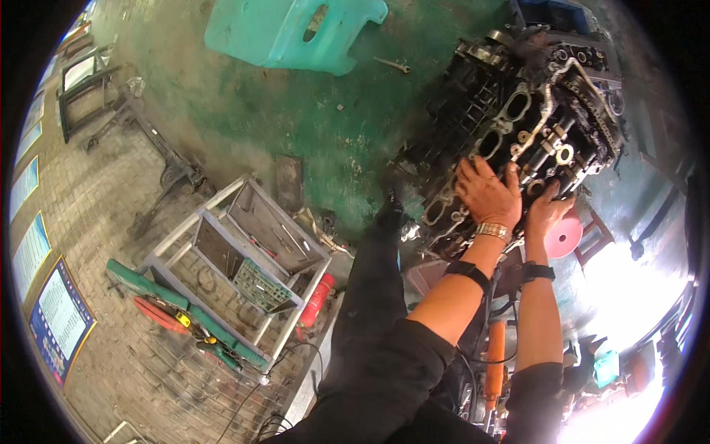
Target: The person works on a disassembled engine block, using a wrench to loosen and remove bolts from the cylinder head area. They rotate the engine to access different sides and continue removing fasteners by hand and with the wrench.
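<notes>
An oily engine (538,122) sits at the far right. The left hand (491,194) lies on its near side, fingers spread; the right hand (546,216) is just beside it, apart, fingertips at the near edge, and whether they grip a part I cannot tell. A teal stool (277,37) and a wrench (392,65) lie farther left; a metal-framed cart (198,216) stands near left

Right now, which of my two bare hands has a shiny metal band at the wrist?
Your left hand, with the shiny metal band around its wrist. Your right hand has only a black strap there.
</notes>
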Action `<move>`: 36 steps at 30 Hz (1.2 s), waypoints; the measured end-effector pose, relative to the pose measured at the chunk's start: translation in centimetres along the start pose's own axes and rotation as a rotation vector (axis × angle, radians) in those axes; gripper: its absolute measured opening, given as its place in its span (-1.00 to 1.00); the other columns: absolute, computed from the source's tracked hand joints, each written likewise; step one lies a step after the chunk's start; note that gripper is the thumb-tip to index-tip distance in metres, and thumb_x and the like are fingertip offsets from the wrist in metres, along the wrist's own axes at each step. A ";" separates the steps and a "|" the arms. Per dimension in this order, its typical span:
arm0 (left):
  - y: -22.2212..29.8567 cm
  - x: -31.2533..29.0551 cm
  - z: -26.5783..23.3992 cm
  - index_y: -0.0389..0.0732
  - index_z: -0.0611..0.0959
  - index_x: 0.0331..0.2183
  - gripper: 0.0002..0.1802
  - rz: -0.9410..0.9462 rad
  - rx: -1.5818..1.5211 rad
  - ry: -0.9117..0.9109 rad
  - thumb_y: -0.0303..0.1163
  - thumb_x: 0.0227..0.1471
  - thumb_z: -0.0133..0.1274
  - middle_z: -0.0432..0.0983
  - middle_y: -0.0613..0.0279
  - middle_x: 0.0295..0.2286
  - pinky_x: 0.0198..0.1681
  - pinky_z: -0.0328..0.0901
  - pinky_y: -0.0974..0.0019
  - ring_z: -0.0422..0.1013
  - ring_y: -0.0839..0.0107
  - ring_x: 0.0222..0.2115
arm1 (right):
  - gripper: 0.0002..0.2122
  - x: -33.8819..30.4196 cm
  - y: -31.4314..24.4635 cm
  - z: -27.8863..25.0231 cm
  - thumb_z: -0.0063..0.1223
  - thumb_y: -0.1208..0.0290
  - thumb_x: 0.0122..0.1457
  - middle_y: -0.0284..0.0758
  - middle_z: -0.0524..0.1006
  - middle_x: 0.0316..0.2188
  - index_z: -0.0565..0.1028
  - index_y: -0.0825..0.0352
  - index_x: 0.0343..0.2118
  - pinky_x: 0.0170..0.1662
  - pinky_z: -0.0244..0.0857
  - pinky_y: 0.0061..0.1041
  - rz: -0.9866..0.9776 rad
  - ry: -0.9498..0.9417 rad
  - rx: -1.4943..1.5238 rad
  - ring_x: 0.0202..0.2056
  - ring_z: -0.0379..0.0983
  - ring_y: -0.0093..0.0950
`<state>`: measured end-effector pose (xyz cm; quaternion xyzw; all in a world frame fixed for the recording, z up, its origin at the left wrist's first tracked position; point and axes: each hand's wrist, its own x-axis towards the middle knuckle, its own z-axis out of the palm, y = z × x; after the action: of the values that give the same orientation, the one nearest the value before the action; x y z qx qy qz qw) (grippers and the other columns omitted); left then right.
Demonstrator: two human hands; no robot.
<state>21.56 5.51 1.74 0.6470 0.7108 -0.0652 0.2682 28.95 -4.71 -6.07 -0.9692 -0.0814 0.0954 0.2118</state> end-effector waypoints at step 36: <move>-0.3 -0.2 1.4 -0.42 0.35 0.02 -0.30 0.033 -0.023 0.112 0.02 0.10 -0.02 0.22 -0.32 0.07 0.14 0.07 -0.09 0.17 -0.15 0.10 | -0.31 -0.5 -1.3 -0.2 -0.11 0.04 0.28 0.27 0.25 0.04 0.03 0.61 0.18 0.11 0.16 -0.07 0.072 -0.029 -0.035 0.04 0.25 0.14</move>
<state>21.64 4.71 0.56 0.6583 0.7145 -0.0164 0.2365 28.38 -3.77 -5.26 -0.9736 -0.0511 0.1157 0.1899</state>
